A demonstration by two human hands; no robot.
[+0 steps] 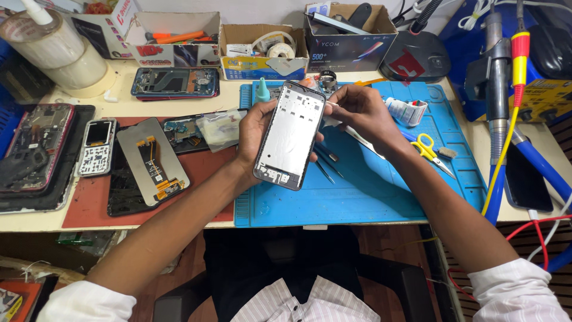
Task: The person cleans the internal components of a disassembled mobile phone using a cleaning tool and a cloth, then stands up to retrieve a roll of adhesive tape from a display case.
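A cream counter point(36, 222) carries a blue work mat point(369, 197) at the centre and a red mat point(202, 173) at 9 o'clock. Scissors point(426, 147) and tweezers point(325, 164) lie on the blue mat. A detached screen panel point(152, 161) and a keypad phone point(97, 147) rest toward 9 o'clock. Cardboard boxes point(262, 50) line 12 o'clock, and tape rolls point(65, 53) sit at 10 o'clock.

White rolled-up sleeves, a pale striped shirt, bare forearms.

The phone frame point(290, 136) hides the left hand's fingers point(312, 156), perhaps curled behind it.
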